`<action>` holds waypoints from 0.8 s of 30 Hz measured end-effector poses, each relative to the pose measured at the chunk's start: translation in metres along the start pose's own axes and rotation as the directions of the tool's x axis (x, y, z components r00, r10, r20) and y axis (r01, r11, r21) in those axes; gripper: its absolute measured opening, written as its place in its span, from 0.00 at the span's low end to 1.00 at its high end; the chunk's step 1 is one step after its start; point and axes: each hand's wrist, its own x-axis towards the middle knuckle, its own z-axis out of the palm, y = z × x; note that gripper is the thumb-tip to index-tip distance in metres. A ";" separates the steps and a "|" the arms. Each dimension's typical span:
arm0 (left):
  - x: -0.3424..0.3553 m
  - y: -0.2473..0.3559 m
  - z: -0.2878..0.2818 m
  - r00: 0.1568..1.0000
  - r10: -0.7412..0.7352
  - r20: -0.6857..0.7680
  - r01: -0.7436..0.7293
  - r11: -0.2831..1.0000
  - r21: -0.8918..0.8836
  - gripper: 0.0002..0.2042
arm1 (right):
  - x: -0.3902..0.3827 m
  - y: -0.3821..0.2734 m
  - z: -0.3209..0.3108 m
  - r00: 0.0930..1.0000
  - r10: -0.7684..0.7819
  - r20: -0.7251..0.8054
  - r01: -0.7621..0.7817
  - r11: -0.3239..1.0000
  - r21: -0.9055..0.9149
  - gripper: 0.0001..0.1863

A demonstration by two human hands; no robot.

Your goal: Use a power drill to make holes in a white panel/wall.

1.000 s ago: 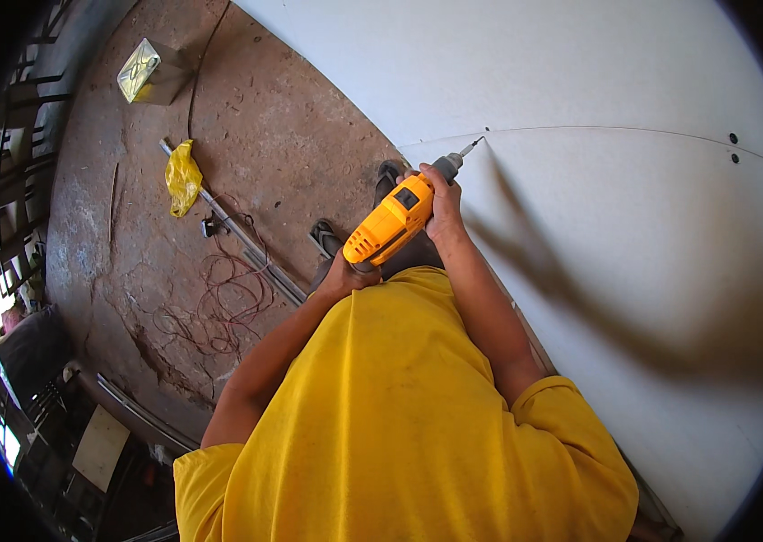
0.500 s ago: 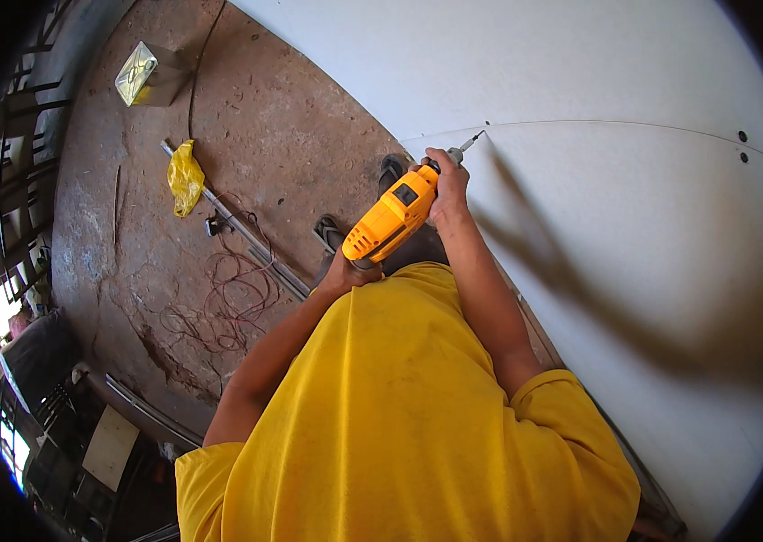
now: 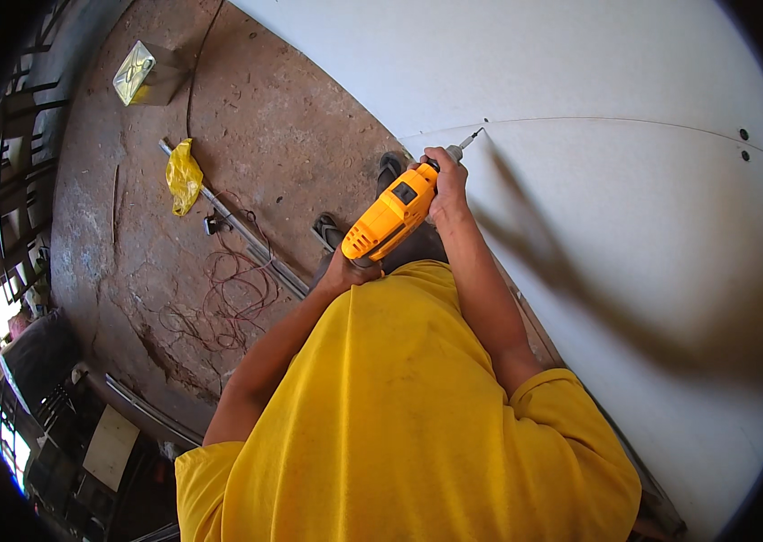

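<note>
While the right grip (image 3: 450,188) clasps it, the drill (image 3: 392,214) protrudes.

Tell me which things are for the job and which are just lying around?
For the job:
orange drill, held by the left hand and right hand
white panel, in front of the drill's tip

Seemingly just lying about:
yellow plastic bag
metal tin
long metal bar
tangled reddish cord, though it might feed the drill
</note>
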 end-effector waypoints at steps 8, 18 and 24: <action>0.000 0.007 0.006 0.998 -0.030 -0.053 0.023 0.992 -0.127 0.18 | 0.003 0.001 -0.002 1.000 0.001 0.018 -0.001 1.000 -0.006 0.08; 0.001 0.009 0.003 0.999 -0.008 -0.050 0.009 0.999 0.034 0.20 | 0.003 -0.001 0.001 1.000 0.001 0.029 -0.002 1.000 0.025 0.07; 0.002 0.004 0.001 1.000 -0.004 -0.019 0.005 0.999 0.046 0.22 | 0.001 -0.003 0.001 0.999 -0.003 0.050 0.003 1.000 0.012 0.07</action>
